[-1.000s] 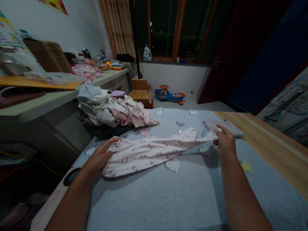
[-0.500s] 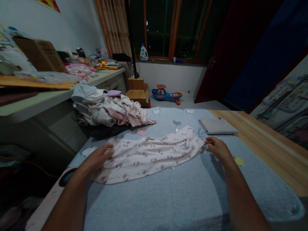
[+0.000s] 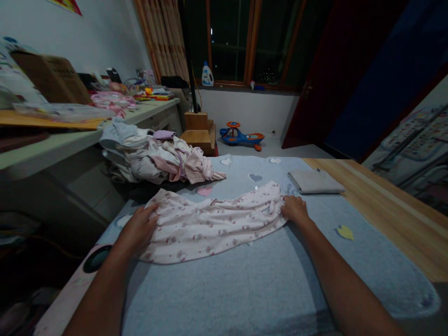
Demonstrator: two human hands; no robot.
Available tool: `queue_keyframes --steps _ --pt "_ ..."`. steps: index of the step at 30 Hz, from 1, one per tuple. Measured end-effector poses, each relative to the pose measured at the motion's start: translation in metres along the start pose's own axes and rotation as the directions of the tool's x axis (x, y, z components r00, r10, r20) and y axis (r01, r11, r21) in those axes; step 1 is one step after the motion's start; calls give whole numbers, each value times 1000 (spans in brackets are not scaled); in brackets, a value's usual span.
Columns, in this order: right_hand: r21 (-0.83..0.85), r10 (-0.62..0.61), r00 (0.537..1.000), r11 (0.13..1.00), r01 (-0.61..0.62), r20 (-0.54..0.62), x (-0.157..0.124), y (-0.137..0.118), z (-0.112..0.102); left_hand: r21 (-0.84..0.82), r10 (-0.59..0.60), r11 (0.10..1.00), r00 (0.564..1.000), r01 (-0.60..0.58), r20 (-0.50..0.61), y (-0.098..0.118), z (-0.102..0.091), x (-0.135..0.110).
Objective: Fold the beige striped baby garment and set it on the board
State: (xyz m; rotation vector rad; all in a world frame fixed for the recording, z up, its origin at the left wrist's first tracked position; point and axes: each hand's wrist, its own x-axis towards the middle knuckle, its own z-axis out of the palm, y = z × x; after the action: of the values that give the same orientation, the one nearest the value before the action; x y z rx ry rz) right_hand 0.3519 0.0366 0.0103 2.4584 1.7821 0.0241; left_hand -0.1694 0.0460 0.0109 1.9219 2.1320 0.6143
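A pale pink garment (image 3: pixel 213 224) with small printed figures, possibly pajama pants, lies stretched sideways on the light blue blanket. At its left end, my left hand (image 3: pixel 142 224) is closed on the edge, and a corner beside the fingers is raised. The fingers of my right hand (image 3: pixel 294 208) are closed around the narrower right end, near a small bunched part. Soft wrinkles run along the cloth between the two hands. My fingertips are partly hidden by the hands and the fabric.
A heap of crumpled clothes (image 3: pixel 157 156) sits behind to the left, beside a cluttered desk (image 3: pixel 150 109). A folded grey cloth (image 3: pixel 317 181) lies at the back right, by the wooden board (image 3: pixel 378 200). Beyond are a wooden step block (image 3: pixel 198 137) and a ride-on toy (image 3: pixel 241 137).
My right hand has moved left and closed on the garment's right end, which is drawn in. My left hand has gripped the left end and lifted its back corner.
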Motion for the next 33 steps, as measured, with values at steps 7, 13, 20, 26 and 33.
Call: queue_keyframes --steps 7,13,20,26,33 --pt "149 -36 996 988 48 -81 2 6 -7 115 8 993 986 -28 166 -5 11 -3" --pt "434 113 983 900 -38 -148 -16 37 -25 78 83 992 983 -96 163 -16 17 -2" --pt "19 150 988 989 -149 -35 -42 77 -46 180 59 979 976 -98 210 -24 12 3" --pt "7 -53 998 999 53 -37 -17 36 -55 346 157 919 981 -188 117 22 1 17" --pt "259 -34 987 963 73 -154 43 -34 -31 182 276 938 952 -296 130 70 36 37"
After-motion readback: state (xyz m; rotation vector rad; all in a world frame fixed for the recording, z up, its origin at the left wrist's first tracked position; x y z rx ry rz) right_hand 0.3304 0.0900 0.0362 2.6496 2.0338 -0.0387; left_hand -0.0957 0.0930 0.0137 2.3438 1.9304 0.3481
